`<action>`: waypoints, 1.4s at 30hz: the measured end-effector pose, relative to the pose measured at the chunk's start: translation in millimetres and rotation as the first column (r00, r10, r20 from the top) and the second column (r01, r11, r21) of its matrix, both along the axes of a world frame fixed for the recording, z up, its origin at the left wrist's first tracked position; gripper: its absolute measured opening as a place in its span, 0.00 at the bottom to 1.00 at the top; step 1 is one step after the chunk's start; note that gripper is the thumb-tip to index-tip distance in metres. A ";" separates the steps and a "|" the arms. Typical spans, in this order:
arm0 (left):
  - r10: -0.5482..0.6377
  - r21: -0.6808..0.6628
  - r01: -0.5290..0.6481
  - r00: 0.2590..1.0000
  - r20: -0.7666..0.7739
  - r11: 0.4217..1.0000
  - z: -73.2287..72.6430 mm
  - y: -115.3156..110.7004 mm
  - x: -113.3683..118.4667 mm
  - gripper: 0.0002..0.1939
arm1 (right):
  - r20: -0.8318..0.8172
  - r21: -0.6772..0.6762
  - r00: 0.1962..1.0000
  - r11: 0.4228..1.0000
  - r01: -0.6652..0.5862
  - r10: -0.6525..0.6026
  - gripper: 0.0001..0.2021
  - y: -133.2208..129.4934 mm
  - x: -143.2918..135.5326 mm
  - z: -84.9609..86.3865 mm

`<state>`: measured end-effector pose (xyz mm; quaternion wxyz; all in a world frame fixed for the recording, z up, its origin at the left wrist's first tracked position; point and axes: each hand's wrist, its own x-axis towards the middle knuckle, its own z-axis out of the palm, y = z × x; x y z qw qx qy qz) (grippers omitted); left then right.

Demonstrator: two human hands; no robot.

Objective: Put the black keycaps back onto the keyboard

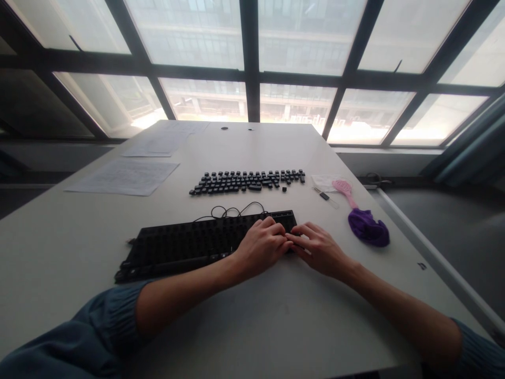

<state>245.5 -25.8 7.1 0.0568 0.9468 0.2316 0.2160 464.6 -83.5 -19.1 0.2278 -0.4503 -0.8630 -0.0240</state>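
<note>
A black keyboard lies at a slant on the table, most of its keycaps off and a few left along the near edge. Over its right end, my left hand is closed, fingers curled downward. My right hand meets it there, thumb and fingertips drawn together at the keyboard's right edge. The fingertips of both hands touch or nearly touch, and whatever they pinch is hidden. Behind the keyboard, loose black keycaps are laid out in rows, with a single keycap a little apart in front.
A wire keycap puller lies right of the keycaps, near a white wipe or packet. Beyond are a pink brush and a purple cloth. The keyboard's cable loops behind it. Paper sheets lie at the left.
</note>
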 end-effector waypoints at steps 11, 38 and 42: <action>0.036 -0.052 -0.039 0.998 -0.055 0.998 -0.2 -4.4 0.9 0.17 | 0.074 -0.010 0.997 0.999 0.036 -0.035 0.12 -4.8 -8.3 4.4; 0.313 0.193 -0.278 0.931 -0.186 0.941 -3.0 174.5 63.2 0.08 | -0.084 0.023 0.994 0.997 0.071 -0.069 0.13 -2.7 -0.2 5.8; 0.288 0.202 -0.249 0.938 -0.194 0.947 -6.9 175.6 63.0 0.10 | -0.097 0.025 0.993 0.998 0.065 -0.062 0.13 -2.6 -0.3 6.8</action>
